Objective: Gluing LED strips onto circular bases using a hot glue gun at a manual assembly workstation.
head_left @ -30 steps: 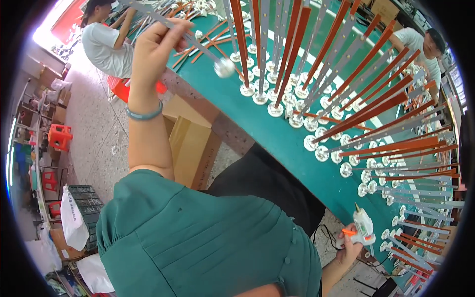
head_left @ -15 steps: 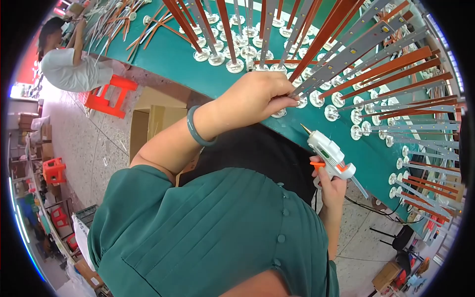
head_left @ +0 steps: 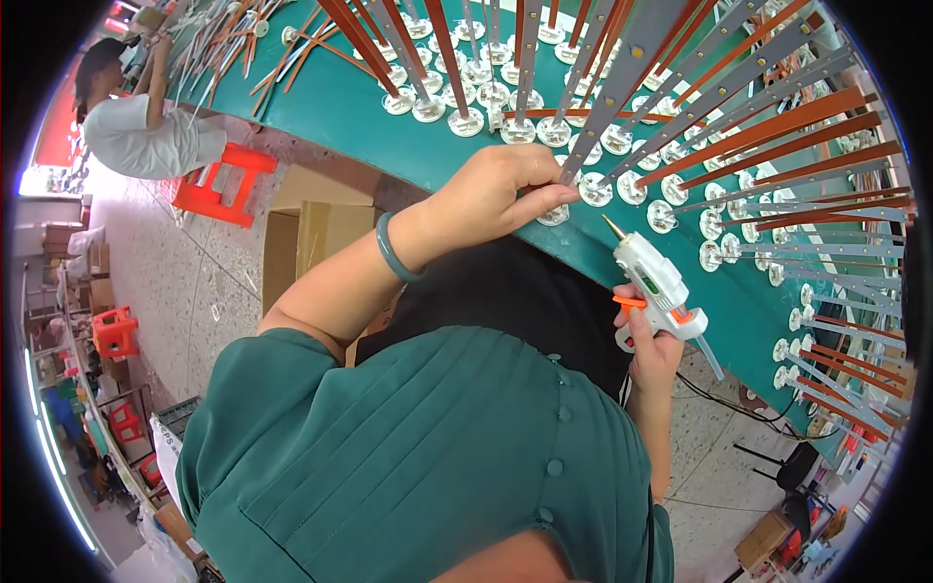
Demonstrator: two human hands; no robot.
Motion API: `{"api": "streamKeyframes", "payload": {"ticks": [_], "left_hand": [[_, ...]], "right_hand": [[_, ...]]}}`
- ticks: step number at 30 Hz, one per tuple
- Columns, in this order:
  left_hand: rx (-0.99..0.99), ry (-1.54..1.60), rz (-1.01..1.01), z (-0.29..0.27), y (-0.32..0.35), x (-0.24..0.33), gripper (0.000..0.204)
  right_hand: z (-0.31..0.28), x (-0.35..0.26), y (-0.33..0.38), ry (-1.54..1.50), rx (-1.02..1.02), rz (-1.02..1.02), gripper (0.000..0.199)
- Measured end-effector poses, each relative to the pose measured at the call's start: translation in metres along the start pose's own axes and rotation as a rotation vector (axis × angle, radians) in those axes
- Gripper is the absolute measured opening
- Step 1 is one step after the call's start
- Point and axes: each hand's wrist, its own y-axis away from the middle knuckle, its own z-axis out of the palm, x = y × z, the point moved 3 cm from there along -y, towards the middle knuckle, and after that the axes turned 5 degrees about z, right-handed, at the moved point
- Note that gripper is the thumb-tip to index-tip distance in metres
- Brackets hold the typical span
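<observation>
My left hand (head_left: 501, 192) pinches the lower end of a grey strip (head_left: 622, 83) just above its clear round base (head_left: 555, 216), setting it on the green table (head_left: 369, 126) near the front edge. A green bangle (head_left: 391, 253) rings that wrist. My right hand (head_left: 653, 348) grips a white glue gun (head_left: 653, 282) with an orange trigger, its nozzle pointing up toward the base, a short gap away. Several upright brown and grey strips (head_left: 768, 117) on round bases crowd the table around my hands.
Another person in a white top (head_left: 146, 136) works at the table's far left beside a red stool (head_left: 219, 185). A cardboard box (head_left: 306, 243) stands on the floor under the table. A black cable (head_left: 719, 398) runs along the floor at right. Red crates (head_left: 115, 330) sit far left.
My left hand came down from high above the table with a strip and now sets it at the front edge. My right hand raised the glue gun toward it.
</observation>
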Motion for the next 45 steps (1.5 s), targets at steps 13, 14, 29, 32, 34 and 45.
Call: {"api": "streamKeyframes", "payload": {"ticks": [13, 14, 29, 32, 34, 45], "left_hand": [[-0.458, 0.518, 0.198, 0.052, -0.022, 0.068, 0.022], [-0.463, 0.533, 0.220, 0.058, -0.021, 0.069, 0.024], [-0.374, 0.487, -0.034, 0.070, 0.016, 0.059, 0.036], [-0.375, 0.514, -0.078, 0.072, 0.016, 0.057, 0.031], [-0.376, 0.501, -0.074, 0.075, 0.016, 0.055, 0.030], [-0.182, 0.076, 0.276, 0.082, 0.000, 0.028, 0.021]], "right_hand": [[0.024, -0.069, 0.018, -0.135, 0.379, -0.533, 0.055], [0.028, -0.074, 0.021, -0.174, 0.429, -0.426, 0.052], [0.017, -0.077, 0.020, -0.161, 0.551, -0.508, 0.047], [0.012, -0.080, 0.017, -0.121, 0.603, -0.461, 0.046], [0.010, -0.078, 0.013, -0.116, 0.597, -0.494, 0.046], [-0.013, -0.071, 0.001, -0.106, 0.680, -0.555, 0.045]]}}
